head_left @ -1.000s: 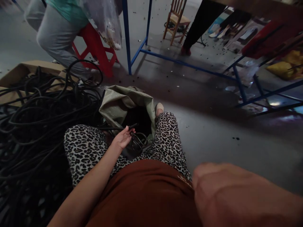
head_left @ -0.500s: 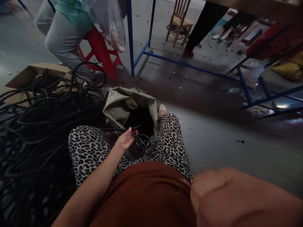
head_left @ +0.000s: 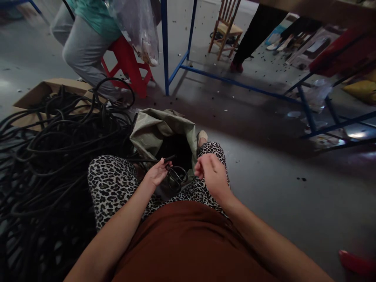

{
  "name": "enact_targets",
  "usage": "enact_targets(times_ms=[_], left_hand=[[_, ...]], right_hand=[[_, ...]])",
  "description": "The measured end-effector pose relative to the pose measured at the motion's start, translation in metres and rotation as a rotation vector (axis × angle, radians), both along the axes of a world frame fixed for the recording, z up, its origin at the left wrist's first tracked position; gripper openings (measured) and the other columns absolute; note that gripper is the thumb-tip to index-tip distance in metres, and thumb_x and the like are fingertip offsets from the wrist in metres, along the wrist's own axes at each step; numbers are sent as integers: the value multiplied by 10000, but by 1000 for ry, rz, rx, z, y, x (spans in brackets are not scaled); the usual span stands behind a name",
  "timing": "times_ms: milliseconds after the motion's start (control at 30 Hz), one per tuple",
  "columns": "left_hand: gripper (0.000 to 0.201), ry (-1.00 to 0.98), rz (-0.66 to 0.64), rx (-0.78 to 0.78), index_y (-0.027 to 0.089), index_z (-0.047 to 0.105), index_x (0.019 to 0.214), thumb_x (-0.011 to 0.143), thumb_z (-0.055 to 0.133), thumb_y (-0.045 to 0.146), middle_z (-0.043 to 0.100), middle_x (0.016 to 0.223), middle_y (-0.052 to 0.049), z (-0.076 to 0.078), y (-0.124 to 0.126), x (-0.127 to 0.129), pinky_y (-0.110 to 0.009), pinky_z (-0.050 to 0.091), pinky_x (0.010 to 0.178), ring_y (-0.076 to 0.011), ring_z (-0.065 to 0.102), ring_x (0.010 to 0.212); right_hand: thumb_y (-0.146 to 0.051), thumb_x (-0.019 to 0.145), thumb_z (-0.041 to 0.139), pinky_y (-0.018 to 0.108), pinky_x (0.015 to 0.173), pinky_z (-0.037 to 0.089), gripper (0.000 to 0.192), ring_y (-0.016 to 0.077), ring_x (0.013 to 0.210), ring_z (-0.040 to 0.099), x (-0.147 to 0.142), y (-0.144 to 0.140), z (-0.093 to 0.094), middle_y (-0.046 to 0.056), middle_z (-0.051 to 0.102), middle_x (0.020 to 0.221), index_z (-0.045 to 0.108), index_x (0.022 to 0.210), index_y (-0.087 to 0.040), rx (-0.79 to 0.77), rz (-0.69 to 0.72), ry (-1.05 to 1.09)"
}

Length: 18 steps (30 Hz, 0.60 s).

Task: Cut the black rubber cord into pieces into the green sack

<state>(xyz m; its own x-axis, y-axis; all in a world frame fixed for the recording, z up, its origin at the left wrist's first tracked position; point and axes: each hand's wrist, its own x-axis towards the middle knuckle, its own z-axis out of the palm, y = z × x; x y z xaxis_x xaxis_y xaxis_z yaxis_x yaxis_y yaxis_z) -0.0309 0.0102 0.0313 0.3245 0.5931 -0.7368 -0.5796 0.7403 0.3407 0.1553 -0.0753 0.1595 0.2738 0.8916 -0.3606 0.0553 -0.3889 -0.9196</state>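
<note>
My left hand (head_left: 156, 174) pinches a black cable (head_left: 147, 160) end over my lap | scissors (head_left: 176, 176) rest just beside it, within reach | right hand (head_left: 212, 174) hovers loosely curled, empty | sack (head_left: 155, 129) gapes between my knees, cable heap (head_left: 55, 149) left.

A sack (head_left: 160, 129) stands on the floor (head_left: 279, 184) between the seated person's knees, its mouth just beyond the left hand (head_left: 156, 174) and the right hand (head_left: 212, 175). Scissors (head_left: 176, 176) lie between the two hands, nearer the left. A heap of cable (head_left: 55, 156) fills the left side, with a cardboard box (head_left: 44, 88) behind it. Farther off stands a stool (head_left: 129, 64) with another person on it, a metal frame (head_left: 235, 80) to its right, and a chair (head_left: 226, 29) beyond that.
</note>
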Motion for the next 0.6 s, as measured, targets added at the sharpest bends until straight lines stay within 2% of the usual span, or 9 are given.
enact_targets(times_ms=[67, 100, 167, 267, 333, 400, 500, 600], left_hand=[[86, -11, -1, 4, 138, 602, 829, 838, 547, 202, 679, 777, -64, 1, 0, 1, -285, 505, 807, -152, 650, 789], [79, -15, 2, 7, 141, 601, 819, 837, 548, 198, 678, 767, -59, 2, 0, 1, -284, 503, 811, -149, 649, 787], [82, -21, -2, 17, 145, 599, 796, 837, 544, 189, 676, 755, -55, 2, -1, 2, -283, 494, 826, -147, 646, 785], [85, -27, -35, 39, 140, 608, 779, 830, 555, 184, 679, 766, -59, 2, -2, 3, -284, 477, 846, -145, 642, 783], [58, -31, -62, 61, 138, 616, 793, 808, 588, 186, 684, 798, -61, 2, -3, 3, -288, 468, 850, -148, 640, 800], [62, -31, -73, 81, 146, 619, 814, 776, 631, 194, 687, 833, -53, 1, -4, 3, -297, 465, 836, -157, 640, 835], [166, 25, -77, 116, 163, 614, 841, 719, 701, 234, 681, 824, -35, -2, -3, 2, -315, 467, 795, -168, 639, 835], [283, 134, -74, 157, 161, 607, 843, 645, 764, 290, 664, 767, -25, -7, -1, 2, -308, 464, 747, -154, 630, 759]], right_hand=[[-185, 954, 421, 203, 506, 494, 155, 111, 573, 602, -5, 12, -32, 7, 583, 684, 522, 838, -168, -218, -95, 233], [-152, 946, 414, 209, 502, 499, 164, 116, 552, 604, -8, 16, -48, 4, 576, 647, 512, 816, -156, -357, -99, 387], [-136, 960, 370, 241, 576, 529, 219, 126, 575, 627, -14, 20, -73, 26, 595, 641, 532, 814, -128, -496, -8, 712], [-197, 997, 295, 289, 639, 542, 318, 167, 648, 663, -21, 21, -92, 80, 638, 693, 566, 865, -95, -600, 137, 1014], [-272, 1012, 288, 291, 637, 542, 359, 173, 656, 665, -23, 21, -95, 98, 654, 724, 571, 894, -84, -633, 193, 1086], [-334, 1008, 317, 243, 536, 518, 373, 145, 548, 628, -23, 21, -97, 75, 641, 672, 560, 856, -95, -688, 200, 1070], [-400, 982, 391, 168, 362, 383, 381, 88, 367, 486, -20, 17, -100, -1, 546, 522, 522, 759, -121, -770, 170, 991], [-438, 958, 435, 169, 331, 346, 395, 84, 337, 450, -20, 10, -98, -25, 493, 481, 522, 739, -121, -791, 166, 899]])
